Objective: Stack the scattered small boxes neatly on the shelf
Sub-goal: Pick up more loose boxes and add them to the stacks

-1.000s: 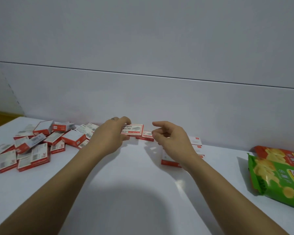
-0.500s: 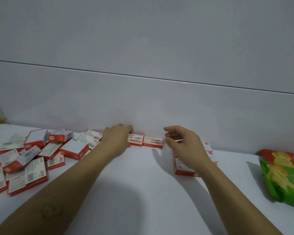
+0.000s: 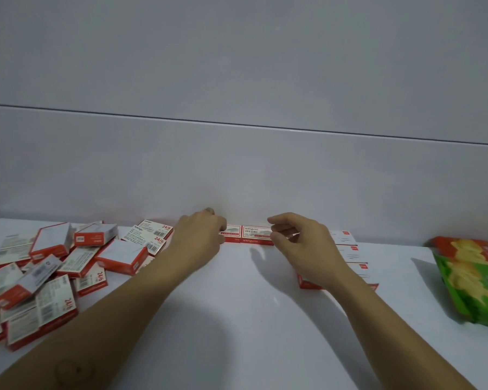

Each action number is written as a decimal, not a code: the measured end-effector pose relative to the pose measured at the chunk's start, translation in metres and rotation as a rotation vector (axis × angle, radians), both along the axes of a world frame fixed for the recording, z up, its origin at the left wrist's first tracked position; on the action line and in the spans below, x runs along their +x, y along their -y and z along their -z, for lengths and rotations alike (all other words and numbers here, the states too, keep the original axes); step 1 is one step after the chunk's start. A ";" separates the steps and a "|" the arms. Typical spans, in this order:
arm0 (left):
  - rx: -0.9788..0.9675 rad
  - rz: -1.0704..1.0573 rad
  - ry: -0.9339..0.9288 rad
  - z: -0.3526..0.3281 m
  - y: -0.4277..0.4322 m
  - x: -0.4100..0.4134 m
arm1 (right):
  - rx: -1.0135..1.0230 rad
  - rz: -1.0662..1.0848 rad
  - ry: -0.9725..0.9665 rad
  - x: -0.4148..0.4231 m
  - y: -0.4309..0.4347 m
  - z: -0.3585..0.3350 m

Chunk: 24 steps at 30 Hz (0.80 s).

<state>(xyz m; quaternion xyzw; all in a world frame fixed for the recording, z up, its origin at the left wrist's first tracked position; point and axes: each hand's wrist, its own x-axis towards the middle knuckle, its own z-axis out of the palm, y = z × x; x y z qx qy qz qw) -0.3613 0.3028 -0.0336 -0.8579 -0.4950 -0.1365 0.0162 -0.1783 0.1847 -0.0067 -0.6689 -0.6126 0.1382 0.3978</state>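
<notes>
**Started a Row; Left the Heap Unsorted**

Found two boxes end to end against the wall at 12 o'clock on the shelf (image 3: pixel 237 319). Gripped the left box (image 3: pixel 234 237) with the left hand (image 3: pixel 200 237), fingers curled round its 9 o'clock end. Held the right hand (image 3: pixel 302 246) at the 3 o'clock end of the right box (image 3: pixel 256 238), with thumb and forefinger narrowly parted. Could not tell whether pinching or only touching. Noted a group (image 3: pixel 350 250) of boxes just at 4 o'clock of that hand, partly hidden behind it, laid flat and squared up. Judged little done beyond that. Left a heap (image 3: pixel 68 263) of many boxes at 9 o'clock, tilted and overlapping, none aligned, all yet to be stacked. Saw snack bags (image 3: pixel 473 280) at 3 o'clock, well apart from the boxes.
</notes>
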 end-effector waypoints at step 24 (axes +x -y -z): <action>-0.060 -0.380 -0.074 -0.034 0.091 -0.186 | -0.094 -0.487 0.499 -0.155 -0.068 0.003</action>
